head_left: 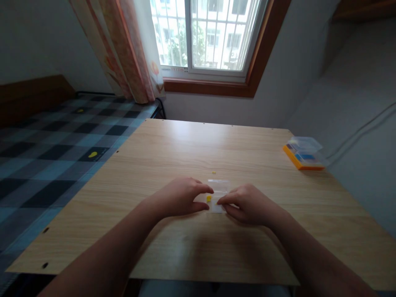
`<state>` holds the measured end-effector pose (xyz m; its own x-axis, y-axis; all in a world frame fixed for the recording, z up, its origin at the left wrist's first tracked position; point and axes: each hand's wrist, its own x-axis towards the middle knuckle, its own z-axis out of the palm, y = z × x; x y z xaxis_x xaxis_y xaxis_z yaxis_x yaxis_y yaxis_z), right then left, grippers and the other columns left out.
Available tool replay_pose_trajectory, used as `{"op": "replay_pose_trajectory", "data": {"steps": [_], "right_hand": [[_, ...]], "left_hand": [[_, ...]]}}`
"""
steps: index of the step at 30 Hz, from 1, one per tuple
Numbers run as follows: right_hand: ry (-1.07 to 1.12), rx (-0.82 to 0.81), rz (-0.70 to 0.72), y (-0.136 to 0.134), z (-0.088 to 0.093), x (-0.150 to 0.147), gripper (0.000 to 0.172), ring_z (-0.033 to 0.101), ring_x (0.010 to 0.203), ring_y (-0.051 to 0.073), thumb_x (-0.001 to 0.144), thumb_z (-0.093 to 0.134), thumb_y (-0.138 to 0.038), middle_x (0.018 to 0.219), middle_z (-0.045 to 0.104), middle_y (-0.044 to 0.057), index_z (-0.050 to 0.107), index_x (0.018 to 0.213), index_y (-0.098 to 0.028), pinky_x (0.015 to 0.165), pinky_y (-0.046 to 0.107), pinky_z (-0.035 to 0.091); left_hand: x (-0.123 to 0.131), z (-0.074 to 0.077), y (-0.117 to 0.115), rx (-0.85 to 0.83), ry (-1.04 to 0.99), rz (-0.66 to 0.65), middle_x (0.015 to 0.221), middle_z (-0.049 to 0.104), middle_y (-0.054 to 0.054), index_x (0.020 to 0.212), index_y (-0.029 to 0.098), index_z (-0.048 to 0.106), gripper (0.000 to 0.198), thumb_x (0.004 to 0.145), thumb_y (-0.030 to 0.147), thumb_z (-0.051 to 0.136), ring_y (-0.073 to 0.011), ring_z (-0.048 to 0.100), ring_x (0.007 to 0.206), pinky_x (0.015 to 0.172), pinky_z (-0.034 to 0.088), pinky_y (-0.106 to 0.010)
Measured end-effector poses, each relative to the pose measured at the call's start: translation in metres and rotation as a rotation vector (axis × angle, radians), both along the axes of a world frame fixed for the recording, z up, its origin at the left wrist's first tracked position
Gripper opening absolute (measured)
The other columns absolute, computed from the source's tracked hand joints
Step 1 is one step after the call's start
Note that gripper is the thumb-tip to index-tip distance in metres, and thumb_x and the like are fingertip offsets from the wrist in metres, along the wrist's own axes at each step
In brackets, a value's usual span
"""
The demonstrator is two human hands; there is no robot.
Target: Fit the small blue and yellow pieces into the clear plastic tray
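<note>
A small clear plastic piece [218,186], either a flat sheet or an opened case, lies on the wooden table [173,152] between my hands. At its left side is a small yellow piece [208,198]. My left hand [182,196] is beside it with thumb and forefinger spread apart, one on each side of the yellow piece; I see no grip on it. The fingers of my right hand [243,202] are drawn together over the right part of the clear plastic. Just beyond the plastic lie tiny yellow bits [213,173].
An orange box [298,162] with a raised clear lid stands at the table's right edge, with blue inside. A bed with a checked cover [62,152] adjoins the left side. Beyond the table are a curtain [123,49] and a barred window [213,37].
</note>
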<state>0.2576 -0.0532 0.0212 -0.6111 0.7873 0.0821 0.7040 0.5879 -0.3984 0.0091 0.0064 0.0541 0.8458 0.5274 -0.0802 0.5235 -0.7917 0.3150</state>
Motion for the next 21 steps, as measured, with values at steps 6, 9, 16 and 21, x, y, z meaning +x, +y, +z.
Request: {"op": "replay_pose_trajectory", "data": {"steps": [6, 9, 16, 21], "right_hand": [[-0.029, -0.03, -0.009, -0.001, 0.0, -0.005, 0.029, 0.07, 0.071, 0.016, 0.084, 0.059, -0.015, 0.088, 0.08, 0.003, 0.081, 0.101, -0.026, 0.065, 0.025, 0.04], [-0.042, -0.024, -0.017, 0.0, -0.001, -0.008, 0.026, 0.068, 0.069, 0.015, 0.085, 0.059, -0.015, 0.084, 0.079, 0.002, 0.081, 0.095, -0.026, 0.063, 0.025, 0.038], [-0.024, 0.038, -0.04, 0.001, -0.006, -0.013, 0.024, 0.067, 0.068, 0.014, 0.088, 0.061, -0.016, 0.087, 0.08, 0.001, 0.081, 0.097, -0.026, 0.064, 0.025, 0.038], [-0.007, 0.089, -0.06, 0.002, -0.012, -0.015, 0.023, 0.069, 0.071, 0.015, 0.092, 0.06, -0.02, 0.092, 0.081, 0.002, 0.08, 0.1, -0.027, 0.064, 0.026, 0.039]], "left_hand": [[0.001, -0.004, 0.001, -0.015, 0.039, 0.024, 0.116, 0.076, -0.008, 0.131, 0.024, 0.068, 0.049, 0.088, 0.045, 0.077, -0.0289, 0.072, 0.1, 0.082, 0.052, -0.035], [0.0, -0.008, 0.001, -0.021, 0.019, 0.032, 0.117, 0.075, -0.008, 0.133, 0.024, 0.066, 0.054, 0.085, 0.046, 0.078, -0.0287, 0.071, 0.1, 0.082, 0.052, -0.035], [0.002, -0.016, 0.001, -0.029, -0.01, 0.052, 0.117, 0.073, -0.005, 0.127, 0.026, 0.068, 0.048, 0.083, 0.043, 0.078, -0.0275, 0.071, 0.099, 0.08, 0.05, -0.034], [0.003, -0.018, 0.001, -0.037, -0.043, 0.037, 0.116, 0.073, -0.006, 0.123, 0.026, 0.067, 0.047, 0.081, 0.043, 0.08, -0.0283, 0.07, 0.102, 0.079, 0.049, -0.034]]}}
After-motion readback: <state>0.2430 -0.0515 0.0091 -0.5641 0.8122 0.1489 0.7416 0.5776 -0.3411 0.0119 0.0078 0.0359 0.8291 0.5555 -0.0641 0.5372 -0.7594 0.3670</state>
